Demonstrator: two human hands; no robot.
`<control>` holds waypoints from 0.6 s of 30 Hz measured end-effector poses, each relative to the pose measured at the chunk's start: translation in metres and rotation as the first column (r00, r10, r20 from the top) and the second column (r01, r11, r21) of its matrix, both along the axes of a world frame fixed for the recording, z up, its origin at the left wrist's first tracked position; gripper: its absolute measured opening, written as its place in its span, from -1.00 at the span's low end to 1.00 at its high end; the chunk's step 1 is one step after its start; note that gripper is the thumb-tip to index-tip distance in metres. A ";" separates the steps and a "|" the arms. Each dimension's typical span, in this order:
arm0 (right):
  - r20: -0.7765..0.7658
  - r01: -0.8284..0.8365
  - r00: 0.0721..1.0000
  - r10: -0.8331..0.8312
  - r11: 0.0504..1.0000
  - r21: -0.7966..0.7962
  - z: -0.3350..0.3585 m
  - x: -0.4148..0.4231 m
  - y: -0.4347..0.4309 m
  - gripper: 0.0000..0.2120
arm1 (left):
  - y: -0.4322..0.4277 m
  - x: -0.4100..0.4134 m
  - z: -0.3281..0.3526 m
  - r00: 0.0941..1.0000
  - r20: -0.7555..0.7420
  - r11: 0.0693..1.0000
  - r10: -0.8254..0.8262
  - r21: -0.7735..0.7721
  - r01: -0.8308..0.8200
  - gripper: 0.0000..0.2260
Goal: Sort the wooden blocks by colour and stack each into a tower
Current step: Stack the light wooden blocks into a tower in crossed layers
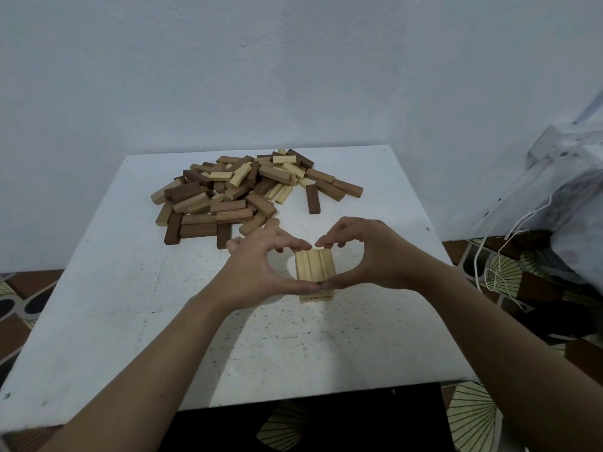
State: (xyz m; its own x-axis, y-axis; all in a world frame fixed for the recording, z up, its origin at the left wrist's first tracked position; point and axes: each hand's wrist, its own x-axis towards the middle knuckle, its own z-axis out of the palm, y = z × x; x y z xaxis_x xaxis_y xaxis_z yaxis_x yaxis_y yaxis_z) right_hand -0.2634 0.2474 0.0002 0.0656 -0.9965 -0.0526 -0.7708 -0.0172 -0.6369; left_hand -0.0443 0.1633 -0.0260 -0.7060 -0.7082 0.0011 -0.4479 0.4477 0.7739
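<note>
- Two bare arms reach in from the bottom corners: the left forearm [156, 363] from the lower left, the right forearm [489, 324] from the lower right.
- Both meet at the middle of a white table [98, 288].
- Between the hands sits a light stack [315, 267] of pale wooden blocks. Its top layer runs away from the camera, and a crosswise block shows beneath at the near edge.
- The left hand [261, 265] curls around the stack's left side, thumb at the near end, fingertips by the far left corner.
- The right hand [368, 252] mirrors it, thumb at the near end and fingertips on the far end, so the stack is gripped from both sides.
- Above the hands in the frame lies a loose pile [235, 190] of mixed pale and brown blocks.
- One dark block [312, 199] lies apart, just right of the pile.
- At the right edge, a clear plastic bag [574, 197] trails white string [489, 272] over a patterned floor [473, 419].
- A pale wall [293, 76] fills the top.
</note>
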 end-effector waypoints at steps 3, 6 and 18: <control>0.015 0.007 1.000 -0.007 1.000 -0.006 0.000 0.000 0.001 -0.44 | 0.000 0.000 0.000 1.000 -0.005 1.000 -0.008 -0.002 0.008 -0.28; 0.023 0.016 1.000 -0.016 1.000 -0.014 -0.002 -0.001 0.003 -0.42 | 0.000 0.002 0.000 1.000 -0.007 1.000 -0.010 -0.008 0.010 -0.28; 0.065 0.080 0.995 -0.078 0.996 -0.029 -0.012 -0.004 0.011 -0.49 | 0.003 0.010 -0.008 0.999 -0.054 1.000 0.004 -0.003 -0.004 -0.39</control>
